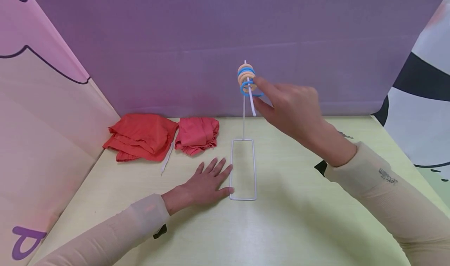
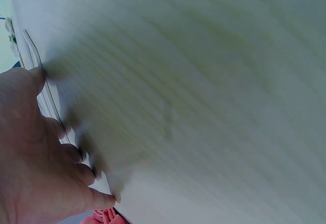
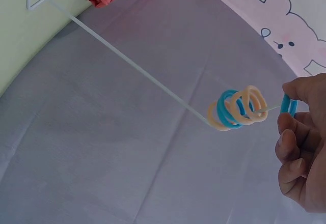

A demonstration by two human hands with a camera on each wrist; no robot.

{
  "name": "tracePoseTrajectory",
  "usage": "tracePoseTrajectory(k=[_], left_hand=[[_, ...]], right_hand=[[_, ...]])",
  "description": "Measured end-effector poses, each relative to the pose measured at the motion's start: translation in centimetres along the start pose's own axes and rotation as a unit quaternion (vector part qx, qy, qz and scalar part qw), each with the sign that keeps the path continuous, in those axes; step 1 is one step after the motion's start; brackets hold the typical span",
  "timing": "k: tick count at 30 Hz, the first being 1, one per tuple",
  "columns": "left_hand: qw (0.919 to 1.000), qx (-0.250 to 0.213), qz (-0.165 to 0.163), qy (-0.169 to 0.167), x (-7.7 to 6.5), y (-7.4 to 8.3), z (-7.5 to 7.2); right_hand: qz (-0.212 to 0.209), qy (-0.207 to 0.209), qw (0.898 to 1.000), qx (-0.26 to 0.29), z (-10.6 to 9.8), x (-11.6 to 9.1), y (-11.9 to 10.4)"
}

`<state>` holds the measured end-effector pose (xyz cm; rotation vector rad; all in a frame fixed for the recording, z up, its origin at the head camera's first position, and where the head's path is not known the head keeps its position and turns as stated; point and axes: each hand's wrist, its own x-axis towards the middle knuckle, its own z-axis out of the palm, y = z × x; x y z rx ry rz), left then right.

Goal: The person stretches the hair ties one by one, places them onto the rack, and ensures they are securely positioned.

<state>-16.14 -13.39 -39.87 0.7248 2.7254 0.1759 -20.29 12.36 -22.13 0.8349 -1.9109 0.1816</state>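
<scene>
A white wire stand (image 1: 244, 119) has a rectangular base (image 1: 243, 199), a thin upright and an arm jutting forward at the top. Peach rings (image 1: 245, 66) and a blue ring (image 3: 222, 111) hang together on that arm. Between thumb and fingertips, my right hand (image 1: 295, 106) pinches another blue ring (image 3: 285, 104) around the arm near its free end. My left hand (image 1: 205, 184) lies flat on the table with fingers spread, its thumb and a fingertip at the base's left side.
At the back left of the table (image 1: 197, 234) lie a folded red cloth (image 1: 140, 137) and a smaller pinkish-red cloth (image 1: 197, 135). A white cord (image 1: 168, 158) trails between them. A purple backdrop (image 1: 175, 78) rises behind, with printed panels on both sides.
</scene>
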Motion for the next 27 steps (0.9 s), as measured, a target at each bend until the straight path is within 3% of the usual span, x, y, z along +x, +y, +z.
tracePoseTrajectory(k=[20,24,27], left_hand=[[1.0000,0.002,0.002,0.002,-0.1,0.2,-0.2],[0.9999,0.012,-0.004,-0.003,-0.4,0.1,-0.9],[0.9999,0.010,-0.003,-0.001,-1.1,-0.1,-2.6]], right_hand=[[0.030,-0.023,0.999,0.006,1.6,0.3,0.9],[0.050,-0.059,0.997,0.007,0.9,-0.2,1.1],[0.081,-0.113,0.990,0.019,-0.2,-1.3,1.5]])
